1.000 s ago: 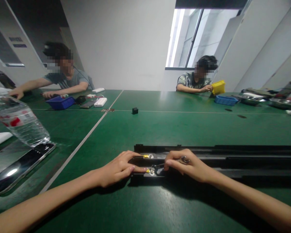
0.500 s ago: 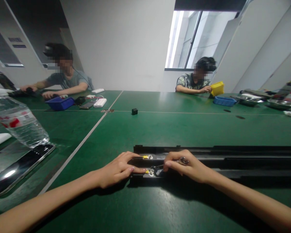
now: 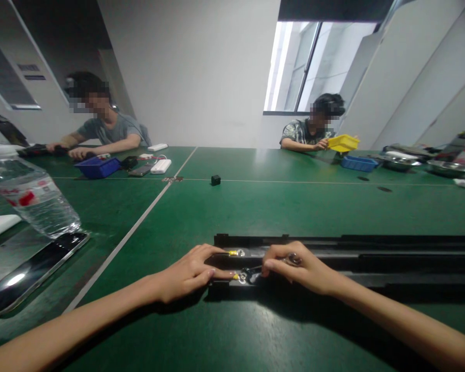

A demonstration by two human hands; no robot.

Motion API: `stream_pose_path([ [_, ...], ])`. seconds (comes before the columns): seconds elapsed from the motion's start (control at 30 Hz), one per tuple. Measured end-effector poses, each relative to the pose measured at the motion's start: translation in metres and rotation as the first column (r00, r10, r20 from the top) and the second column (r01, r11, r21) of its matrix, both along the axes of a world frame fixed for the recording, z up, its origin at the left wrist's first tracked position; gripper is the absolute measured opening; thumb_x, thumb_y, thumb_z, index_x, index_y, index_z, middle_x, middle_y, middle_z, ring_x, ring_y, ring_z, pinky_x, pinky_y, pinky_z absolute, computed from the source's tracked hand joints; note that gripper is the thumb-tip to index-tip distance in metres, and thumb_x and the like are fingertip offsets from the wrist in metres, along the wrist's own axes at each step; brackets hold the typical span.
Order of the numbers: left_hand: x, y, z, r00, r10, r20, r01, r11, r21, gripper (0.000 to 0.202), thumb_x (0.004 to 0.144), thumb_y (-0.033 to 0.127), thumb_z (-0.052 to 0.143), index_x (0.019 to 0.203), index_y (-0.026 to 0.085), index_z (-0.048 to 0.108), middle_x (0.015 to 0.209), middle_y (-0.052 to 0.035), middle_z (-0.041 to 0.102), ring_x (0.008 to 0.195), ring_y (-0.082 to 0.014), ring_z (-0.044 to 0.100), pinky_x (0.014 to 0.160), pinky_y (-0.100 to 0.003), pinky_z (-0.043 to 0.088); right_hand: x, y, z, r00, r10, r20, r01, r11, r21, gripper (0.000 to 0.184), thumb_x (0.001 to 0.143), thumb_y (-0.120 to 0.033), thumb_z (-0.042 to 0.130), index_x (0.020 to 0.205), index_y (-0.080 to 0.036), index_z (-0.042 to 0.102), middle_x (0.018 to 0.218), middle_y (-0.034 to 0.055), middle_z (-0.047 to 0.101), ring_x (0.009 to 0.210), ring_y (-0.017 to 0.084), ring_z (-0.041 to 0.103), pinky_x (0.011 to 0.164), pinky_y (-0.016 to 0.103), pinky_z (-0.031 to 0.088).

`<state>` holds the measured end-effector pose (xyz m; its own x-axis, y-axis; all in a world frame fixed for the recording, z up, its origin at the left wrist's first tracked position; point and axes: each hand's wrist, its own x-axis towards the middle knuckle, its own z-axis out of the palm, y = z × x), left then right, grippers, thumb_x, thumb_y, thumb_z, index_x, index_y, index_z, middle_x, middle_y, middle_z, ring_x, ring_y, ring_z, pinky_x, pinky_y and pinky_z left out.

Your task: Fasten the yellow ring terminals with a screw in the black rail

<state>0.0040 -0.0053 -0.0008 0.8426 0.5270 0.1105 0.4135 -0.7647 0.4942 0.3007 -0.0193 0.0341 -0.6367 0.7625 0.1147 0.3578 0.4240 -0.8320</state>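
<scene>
A long black channelled rail (image 3: 325, 248) lies crosswise in front of me. Near its left end sit an upper yellow ring terminal (image 3: 234, 253) and a lower yellow ring terminal (image 3: 236, 277), each by a round metal fastener. My left hand (image 3: 188, 274) reaches over that end with fingers stretched; one fingertip touches the lower terminal, another lies by the upper one. Closed in a grip, my right hand (image 3: 302, 266) holds a small wrench (image 3: 293, 259). Its far end is at the lower fastener (image 3: 243, 277); my fingers cover its middle.
At left a water bottle (image 3: 39, 194) stands behind a phone (image 3: 34, 271). A small black cube (image 3: 216, 180) sits mid-table. Across are two people, a blue bin (image 3: 98, 167), a yellow bin (image 3: 344, 143) in one person's hand, a light-blue basket (image 3: 359, 163) and metal bowls (image 3: 401, 163).
My hands and the wrench hold nearly the same place; the whole view has shifted slightly. Across the table, the person at right has tilted the yellow bin flatter.
</scene>
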Motion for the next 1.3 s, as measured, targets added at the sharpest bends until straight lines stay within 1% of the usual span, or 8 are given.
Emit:
stream_pose_path([
  [0.3, -0.0013, 0.0011, -0.0036, 1.000, -0.007, 0.011, 0.007, 1.000, 0.018, 0.059, 0.104, 0.052, 0.011, 0.131, 0.037, 0.060, 0.138, -0.0084, 0.046, 0.121, -0.0294, 0.044, 0.104, -0.048, 0.032, 0.0011, -0.0010, -0.0005, 1.000, 0.002, 0.005, -0.002, 1.000, -0.008, 0.037, 0.094, -0.040, 0.055, 0.081, -0.010, 0.071, 0.070, 0.0036, 0.064, 0.054, 0.008, 0.051, 0.050, 0.017, 0.039],
  [0.47, -0.0004, 0.0007, -0.0013, 1.000, -0.010, 0.009, 0.010, 1.000, 0.006, 0.062, 0.103, 0.054, 0.009, 0.129, 0.034, 0.062, 0.137, -0.0100, 0.046, 0.121, -0.0300, 0.044, 0.104, -0.049, 0.032, -0.0001, 0.0014, 0.0003, 1.000, 0.006, -0.012, -0.006, 1.000, 0.007, 0.034, 0.094, -0.038, 0.055, 0.081, -0.011, 0.071, 0.070, 0.0029, 0.065, 0.055, 0.007, 0.052, 0.051, 0.017, 0.039],
  [0.57, -0.0004, 0.0003, -0.0007, 1.000, -0.008, 0.017, 0.008, 1.000, 0.011, 0.061, 0.104, 0.052, 0.010, 0.129, 0.033, 0.062, 0.138, -0.0102, 0.047, 0.121, -0.0303, 0.045, 0.104, -0.050, 0.032, -0.0007, 0.0022, 0.0005, 1.000, 0.014, -0.018, -0.013, 1.000, 0.011, 0.033, 0.094, -0.037, 0.055, 0.081, -0.011, 0.071, 0.069, 0.0023, 0.064, 0.053, 0.007, 0.051, 0.051, 0.016, 0.039],
  [0.8, -0.0001, 0.0009, -0.0028, 1.000, -0.010, 0.016, 0.009, 1.000, 0.025, 0.056, 0.104, 0.050, 0.012, 0.131, 0.036, 0.060, 0.138, -0.0082, 0.046, 0.120, -0.0292, 0.045, 0.104, -0.049, 0.033, 0.0006, -0.0001, -0.0003, 1.000, 0.020, -0.023, -0.020, 1.000, 0.005, 0.034, 0.094, -0.038, 0.055, 0.082, -0.011, 0.071, 0.069, 0.0027, 0.065, 0.054, 0.007, 0.051, 0.050, 0.016, 0.039],
  [0.93, -0.0014, 0.0018, -0.0037, 1.000, -0.015, 0.017, 0.015, 1.000, 0.010, 0.056, 0.104, 0.051, 0.012, 0.131, 0.037, 0.060, 0.139, -0.0081, 0.045, 0.121, -0.0292, 0.044, 0.104, -0.048, 0.032, 0.0007, 0.0001, -0.0005, 1.000, 0.011, -0.029, -0.011, 1.000, 0.009, 0.034, 0.094, -0.038, 0.055, 0.081, -0.011, 0.070, 0.069, 0.0025, 0.064, 0.053, 0.007, 0.051, 0.050, 0.016, 0.039],
  [1.1, -0.0022, 0.0008, -0.0020, 1.000, -0.005, -0.001, 0.005, 1.000, -0.004, 0.058, 0.104, 0.052, 0.011, 0.131, 0.036, 0.060, 0.139, -0.0084, 0.045, 0.122, -0.0299, 0.043, 0.105, -0.049, 0.031, 0.0000, 0.0007, -0.0002, 1.000, -0.006, -0.024, 0.006, 1.000, 0.002, 0.034, 0.094, -0.038, 0.055, 0.079, -0.011, 0.069, 0.069, 0.0028, 0.065, 0.055, 0.007, 0.052, 0.051, 0.016, 0.040],
  [1.3, 0.0008, -0.0006, 0.0022, 1.000, -0.004, -0.018, 0.004, 1.000, -0.011, 0.062, 0.103, 0.054, 0.008, 0.132, 0.035, 0.060, 0.137, -0.0092, 0.046, 0.121, -0.0292, 0.043, 0.105, -0.049, 0.031, 0.0007, -0.0005, -0.0003, 1.000, 0.002, 0.002, -0.002, 1.000, 0.025, 0.035, 0.094, -0.040, 0.054, 0.081, -0.012, 0.070, 0.070, 0.0026, 0.065, 0.054, 0.008, 0.052, 0.051, 0.017, 0.040],
])
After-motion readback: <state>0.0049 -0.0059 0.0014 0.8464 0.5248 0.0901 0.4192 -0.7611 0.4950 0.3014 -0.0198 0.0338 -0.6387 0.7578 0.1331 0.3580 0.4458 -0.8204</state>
